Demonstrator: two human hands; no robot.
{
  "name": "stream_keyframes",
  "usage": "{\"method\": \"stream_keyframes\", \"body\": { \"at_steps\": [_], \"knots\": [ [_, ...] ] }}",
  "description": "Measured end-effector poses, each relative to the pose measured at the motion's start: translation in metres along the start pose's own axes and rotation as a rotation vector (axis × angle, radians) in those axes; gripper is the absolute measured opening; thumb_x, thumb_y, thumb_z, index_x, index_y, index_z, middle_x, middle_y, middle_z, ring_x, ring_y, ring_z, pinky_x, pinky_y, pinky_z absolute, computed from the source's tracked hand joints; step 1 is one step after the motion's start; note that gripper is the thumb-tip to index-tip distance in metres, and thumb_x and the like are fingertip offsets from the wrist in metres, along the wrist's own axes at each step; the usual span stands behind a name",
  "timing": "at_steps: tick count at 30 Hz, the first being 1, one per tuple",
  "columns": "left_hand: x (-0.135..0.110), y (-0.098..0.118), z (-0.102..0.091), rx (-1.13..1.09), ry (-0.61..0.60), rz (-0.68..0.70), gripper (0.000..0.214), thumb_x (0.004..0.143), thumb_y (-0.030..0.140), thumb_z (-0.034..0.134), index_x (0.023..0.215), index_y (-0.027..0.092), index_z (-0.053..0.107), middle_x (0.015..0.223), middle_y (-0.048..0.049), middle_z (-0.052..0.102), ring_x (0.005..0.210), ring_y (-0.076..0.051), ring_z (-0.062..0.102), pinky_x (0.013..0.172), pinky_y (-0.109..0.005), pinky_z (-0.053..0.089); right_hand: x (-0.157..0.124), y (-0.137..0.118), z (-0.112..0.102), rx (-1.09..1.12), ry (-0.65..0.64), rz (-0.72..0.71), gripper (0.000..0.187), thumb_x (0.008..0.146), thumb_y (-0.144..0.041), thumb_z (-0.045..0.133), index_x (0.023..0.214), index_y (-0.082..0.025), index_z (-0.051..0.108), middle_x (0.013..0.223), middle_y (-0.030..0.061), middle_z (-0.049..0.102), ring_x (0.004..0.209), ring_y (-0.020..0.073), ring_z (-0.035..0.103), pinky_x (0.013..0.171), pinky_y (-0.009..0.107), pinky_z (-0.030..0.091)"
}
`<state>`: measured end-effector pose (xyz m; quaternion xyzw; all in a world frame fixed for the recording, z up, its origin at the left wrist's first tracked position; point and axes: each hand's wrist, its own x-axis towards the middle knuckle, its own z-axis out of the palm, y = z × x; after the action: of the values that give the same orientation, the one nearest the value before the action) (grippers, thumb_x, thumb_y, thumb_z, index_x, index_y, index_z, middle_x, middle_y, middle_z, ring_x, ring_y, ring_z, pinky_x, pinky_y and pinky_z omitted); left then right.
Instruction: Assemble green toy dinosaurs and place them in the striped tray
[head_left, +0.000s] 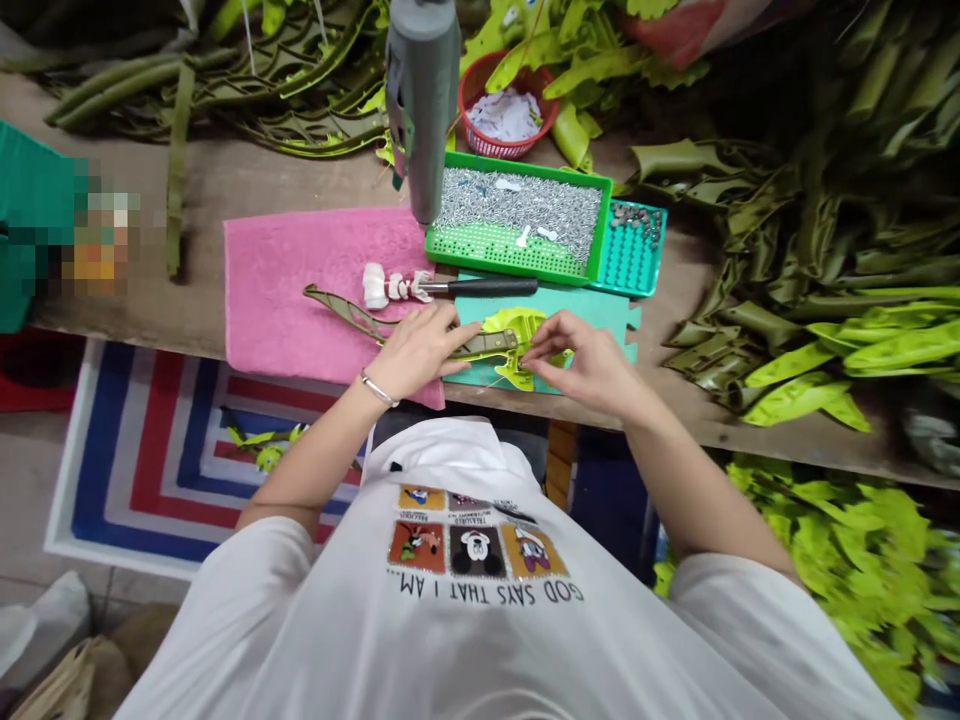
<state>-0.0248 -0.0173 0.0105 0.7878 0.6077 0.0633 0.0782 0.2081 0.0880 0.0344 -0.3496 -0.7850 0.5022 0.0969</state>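
My left hand [420, 350], with a bracelet at the wrist, rests over a long curved olive-green plastic part [345, 305]. Its fingers and thumb lie along both sides of this part and hold it down. The part's right end overlaps a bright lime-green plastic piece [517, 322] on a teal mat [600, 310]. My right hand [581, 362] is at that lime piece, its thumb and forefinger pinched close together. Whatever sits between those fingertips is too small to make out. Behind both hands lies a black-handled tool [495, 287] with its head wrapped in white material.
A pink towel [300, 290] covers the table at left. Behind stand a green tray [517, 262] of small metal screws, a teal tray [637, 270] and a red basket [502, 148]. A grey power tool [424, 100] hangs above. Olive parts [720, 270] are heaped at right.
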Motion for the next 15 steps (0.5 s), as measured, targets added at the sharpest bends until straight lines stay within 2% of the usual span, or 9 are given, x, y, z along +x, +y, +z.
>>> {"method": "stream_keyframes", "body": {
  "at_steps": [5,9,11,13,15],
  "knots": [
    [-0.001,0.001,0.002,0.036,0.004,0.007,0.042,0.095,0.039,0.063,0.132,0.022,0.059,0.107,-0.0105,0.059,0.099,-0.025,0.056,0.080,-0.032,0.043,0.007,0.008,0.004,-0.082,-0.002,0.037,0.022,0.074,-0.026,0.069,0.085,-0.025,0.050,0.074,-0.0002,0.070,0.067,0.0179,0.068,0.066,0.032,0.055],
    [-0.002,0.000,0.007,0.011,-0.010,0.003,0.046,0.095,0.040,0.063,0.136,0.022,0.056,0.109,-0.0112,0.060,0.098,-0.025,0.056,0.081,-0.033,0.043,0.008,0.011,0.005,-0.169,0.003,0.045,0.022,0.072,-0.024,0.071,0.081,-0.024,0.051,0.066,-0.0026,0.061,0.055,0.0141,0.055,0.055,0.030,0.045],
    [-0.003,0.000,0.009,-0.003,-0.016,-0.005,0.047,0.095,0.040,0.063,0.138,0.023,0.055,0.109,-0.0108,0.060,0.098,-0.024,0.057,0.081,-0.034,0.043,0.002,0.008,0.012,-0.248,0.032,-0.089,0.015,0.076,-0.022,0.067,0.082,-0.023,0.054,0.072,0.0004,0.062,0.061,0.0154,0.055,0.058,0.031,0.044],
    [-0.004,0.000,0.012,-0.009,-0.017,-0.009,0.048,0.095,0.040,0.063,0.139,0.024,0.054,0.109,-0.0102,0.061,0.097,-0.024,0.057,0.081,-0.033,0.043,-0.007,0.003,0.027,-0.386,0.045,-0.308,0.007,0.082,-0.016,0.059,0.086,-0.023,0.058,0.086,0.0053,0.067,0.074,0.0195,0.057,0.067,0.035,0.044],
    [-0.006,0.000,0.013,-0.011,-0.014,-0.014,0.049,0.095,0.041,0.063,0.140,0.024,0.054,0.110,-0.0103,0.061,0.097,-0.024,0.058,0.081,-0.033,0.043,-0.015,0.001,0.045,-0.551,0.016,-0.474,0.016,0.087,-0.010,0.052,0.089,-0.023,0.062,0.096,0.0076,0.070,0.082,0.0221,0.056,0.072,0.038,0.041]
  ]
}}
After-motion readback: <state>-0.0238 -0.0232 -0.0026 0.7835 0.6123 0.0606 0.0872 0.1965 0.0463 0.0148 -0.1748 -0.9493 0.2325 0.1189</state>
